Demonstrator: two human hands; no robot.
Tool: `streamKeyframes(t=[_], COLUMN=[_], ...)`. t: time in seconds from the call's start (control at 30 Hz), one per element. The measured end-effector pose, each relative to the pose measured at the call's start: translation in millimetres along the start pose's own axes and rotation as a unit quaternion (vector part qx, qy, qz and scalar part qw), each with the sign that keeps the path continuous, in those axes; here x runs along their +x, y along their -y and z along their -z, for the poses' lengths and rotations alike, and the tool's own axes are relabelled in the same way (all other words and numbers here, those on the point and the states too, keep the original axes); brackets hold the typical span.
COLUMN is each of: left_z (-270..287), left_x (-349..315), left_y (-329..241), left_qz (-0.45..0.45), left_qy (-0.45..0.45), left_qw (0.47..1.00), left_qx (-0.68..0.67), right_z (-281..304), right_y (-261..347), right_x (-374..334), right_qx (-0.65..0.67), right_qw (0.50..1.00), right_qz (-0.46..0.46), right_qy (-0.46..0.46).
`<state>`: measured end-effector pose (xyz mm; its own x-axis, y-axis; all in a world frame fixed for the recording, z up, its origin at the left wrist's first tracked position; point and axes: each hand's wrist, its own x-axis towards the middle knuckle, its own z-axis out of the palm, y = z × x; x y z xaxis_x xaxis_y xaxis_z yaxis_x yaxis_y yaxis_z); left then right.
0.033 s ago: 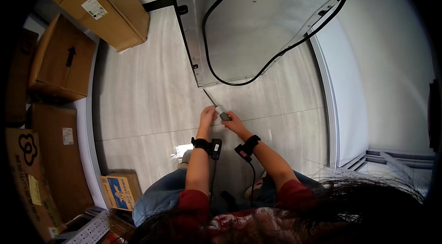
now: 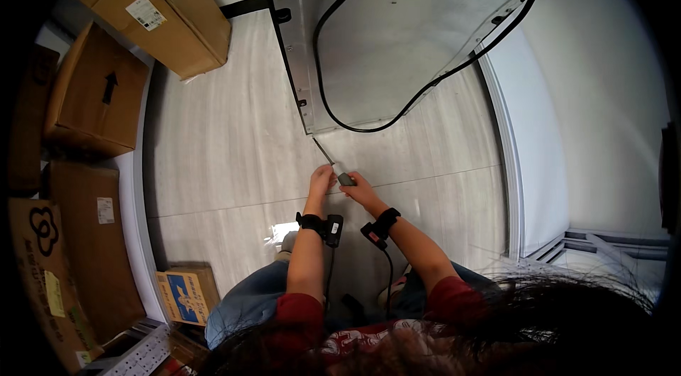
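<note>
Screwdriver (image 2: 333, 165) at frame centre points its tip at the grey metal panel's (image 2: 397, 42) lower corner. Left hand (image 2: 320, 181) and right hand (image 2: 358, 189) both close their fingers around its handle.

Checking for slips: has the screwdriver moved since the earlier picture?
No. The screwdriver tip sits at the same lower corner of the grey metal panel, both hands at its handle as before.

— What's around you, counted?
— Four brown cardboard boxes (image 2: 170, 18) by the wall and one blue box (image 2: 186, 293). One metal appliance (image 2: 397, 28), one black cable (image 2: 425, 85), and one screwdriver (image 2: 339, 172) between my two hands.
</note>
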<state>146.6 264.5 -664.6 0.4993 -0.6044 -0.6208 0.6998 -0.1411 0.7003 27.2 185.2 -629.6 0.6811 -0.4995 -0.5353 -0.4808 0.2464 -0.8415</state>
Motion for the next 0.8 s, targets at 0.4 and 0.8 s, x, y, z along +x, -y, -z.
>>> streamKeyframes(t=[0.4, 0.8], left_z=[-0.5, 4.9], left_x=[-11.6, -12.6], left_y=[-3.1, -0.9], left_qz=[-0.029, -0.039], left_qy=[-0.013, -0.019], left_qw=[0.999, 0.999], left_qx=[0.021, 0.026], right_z=[-27.1, -31.3], right_y=[-5.8, 6.6], right_x=[11.6, 4.6], right_qx=[0.065, 0.070], right_qw=[0.997, 0.996], right_qz=[-0.024, -0.042], right_qy=[-0.032, -0.020])
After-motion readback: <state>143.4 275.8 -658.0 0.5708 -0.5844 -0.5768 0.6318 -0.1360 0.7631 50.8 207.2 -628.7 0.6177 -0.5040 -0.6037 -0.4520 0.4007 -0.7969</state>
